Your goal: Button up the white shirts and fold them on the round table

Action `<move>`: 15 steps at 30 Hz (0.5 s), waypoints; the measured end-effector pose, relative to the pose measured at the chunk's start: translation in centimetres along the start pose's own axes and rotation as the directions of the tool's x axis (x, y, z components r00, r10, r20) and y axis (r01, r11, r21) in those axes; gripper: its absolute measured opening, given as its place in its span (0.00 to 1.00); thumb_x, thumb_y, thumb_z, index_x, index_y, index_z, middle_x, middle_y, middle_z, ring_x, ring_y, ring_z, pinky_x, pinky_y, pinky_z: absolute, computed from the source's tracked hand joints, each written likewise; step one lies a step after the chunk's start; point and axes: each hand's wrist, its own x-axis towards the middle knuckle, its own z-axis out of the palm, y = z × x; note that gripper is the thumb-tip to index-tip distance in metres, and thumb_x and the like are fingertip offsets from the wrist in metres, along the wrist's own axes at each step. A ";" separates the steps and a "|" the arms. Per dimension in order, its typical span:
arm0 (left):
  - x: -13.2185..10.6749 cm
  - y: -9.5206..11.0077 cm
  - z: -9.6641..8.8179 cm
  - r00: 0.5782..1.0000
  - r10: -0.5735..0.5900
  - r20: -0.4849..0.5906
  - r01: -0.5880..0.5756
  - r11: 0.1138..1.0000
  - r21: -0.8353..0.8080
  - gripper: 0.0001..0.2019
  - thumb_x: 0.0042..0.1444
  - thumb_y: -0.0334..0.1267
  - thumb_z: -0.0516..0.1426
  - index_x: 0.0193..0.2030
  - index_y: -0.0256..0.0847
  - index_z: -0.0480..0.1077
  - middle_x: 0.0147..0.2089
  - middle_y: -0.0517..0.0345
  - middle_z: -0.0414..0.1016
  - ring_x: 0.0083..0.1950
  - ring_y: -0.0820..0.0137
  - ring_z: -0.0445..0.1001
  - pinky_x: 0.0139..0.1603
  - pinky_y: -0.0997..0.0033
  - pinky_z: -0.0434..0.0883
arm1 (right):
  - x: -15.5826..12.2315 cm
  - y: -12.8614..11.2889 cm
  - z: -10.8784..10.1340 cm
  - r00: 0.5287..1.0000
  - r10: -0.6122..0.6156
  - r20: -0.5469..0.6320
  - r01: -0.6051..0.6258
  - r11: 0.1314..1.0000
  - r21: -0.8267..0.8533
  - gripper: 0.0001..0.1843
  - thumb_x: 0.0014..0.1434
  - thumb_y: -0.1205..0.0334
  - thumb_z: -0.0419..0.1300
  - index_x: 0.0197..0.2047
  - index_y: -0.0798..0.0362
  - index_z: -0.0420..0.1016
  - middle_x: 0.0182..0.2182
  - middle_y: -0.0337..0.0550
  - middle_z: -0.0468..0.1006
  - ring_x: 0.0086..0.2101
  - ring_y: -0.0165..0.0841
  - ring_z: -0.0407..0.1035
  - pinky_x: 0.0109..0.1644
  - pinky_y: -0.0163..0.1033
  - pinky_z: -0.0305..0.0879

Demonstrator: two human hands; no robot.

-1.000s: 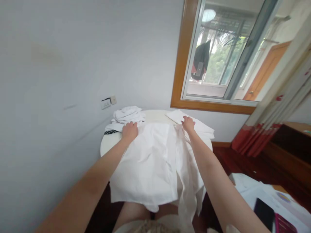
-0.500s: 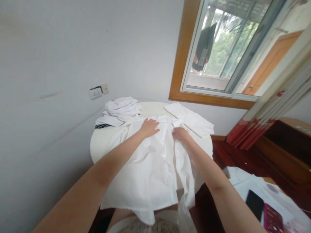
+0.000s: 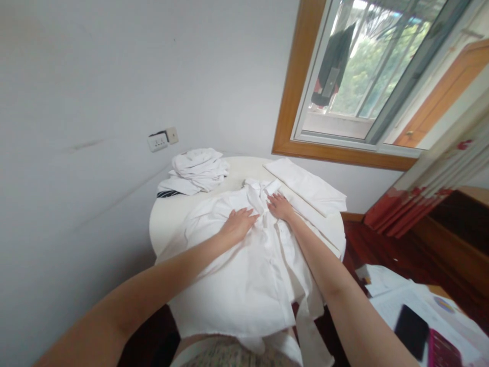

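Observation:
A white shirt (image 3: 237,285) lies spread over a round white table (image 3: 164,227), its collar toward the wall and its hem hanging over the near edge. My left hand (image 3: 240,225) rests palm down on the shirt's chest, fingers stretched out. Close to the collar, my right hand (image 3: 279,206) lies on the cloth to the right of the front opening, fingers spread. Neither hand grips the fabric. One loose front edge of the shirt droops off the table between my arms.
A heap of white clothes (image 3: 198,171) sits at the table's back left, a folded white garment (image 3: 305,184) at the back right. To the lower right, papers (image 3: 401,300), a dark phone (image 3: 411,331) and a pink object (image 3: 443,349) lie on another surface. A wall socket (image 3: 158,142) is behind.
My left hand has slid down and right from near the shoulder toward the shirt's middle. The right hand has flattened near the collar. The shirt's left side has drawn inward and wrinkled.

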 end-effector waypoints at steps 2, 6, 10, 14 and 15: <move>-1.2 0.7 -0.3 0.999 0.028 0.023 -0.029 0.999 0.037 0.18 0.65 0.38 0.47 0.59 0.51 0.68 0.64 0.53 0.66 0.63 0.56 0.64 0.59 0.49 0.65 | -0.3 -0.3 0.2 1.000 0.005 -0.010 -0.004 1.000 0.006 0.29 0.68 0.50 0.41 0.68 0.49 0.56 0.67 0.46 0.56 0.66 0.41 0.47 0.68 0.48 0.44; -2.7 1.5 -1.3 0.995 0.093 0.036 -0.095 0.994 0.050 0.18 0.63 0.34 0.48 0.58 0.46 0.68 0.62 0.51 0.69 0.60 0.61 0.68 0.58 0.60 0.66 | -1.6 -0.9 0.4 1.000 -0.003 -0.026 0.004 1.000 0.018 0.29 0.68 0.50 0.42 0.68 0.49 0.56 0.66 0.47 0.57 0.66 0.41 0.48 0.68 0.49 0.43; -2.4 1.3 -3.5 0.997 0.050 0.052 -0.051 0.998 0.025 0.20 0.65 0.36 0.45 0.61 0.47 0.66 0.51 0.50 0.76 0.51 0.62 0.73 0.50 0.63 0.69 | -2.9 -1.5 0.3 0.996 0.010 -0.085 -0.008 1.000 0.029 0.28 0.67 0.50 0.43 0.67 0.50 0.59 0.65 0.48 0.60 0.65 0.40 0.50 0.67 0.47 0.45; -0.4 -1.5 -6.7 0.995 -0.059 -0.078 0.063 0.997 0.046 0.20 0.64 0.35 0.44 0.57 0.44 0.70 0.47 0.47 0.78 0.51 0.59 0.72 0.51 0.60 0.68 | -3.5 -1.8 -0.1 0.990 0.031 -0.135 -0.025 0.999 0.049 0.26 0.66 0.51 0.46 0.64 0.51 0.63 0.61 0.48 0.66 0.60 0.39 0.58 0.64 0.43 0.51; 0.2 -2.8 -7.5 0.987 -0.094 -0.129 0.102 0.993 0.056 0.19 0.63 0.34 0.45 0.55 0.43 0.72 0.47 0.47 0.77 0.53 0.59 0.71 0.53 0.59 0.67 | -3.6 -1.9 -0.4 0.990 0.036 -0.139 -0.028 0.998 0.058 0.25 0.66 0.51 0.46 0.62 0.51 0.65 0.59 0.48 0.67 0.58 0.39 0.60 0.62 0.42 0.53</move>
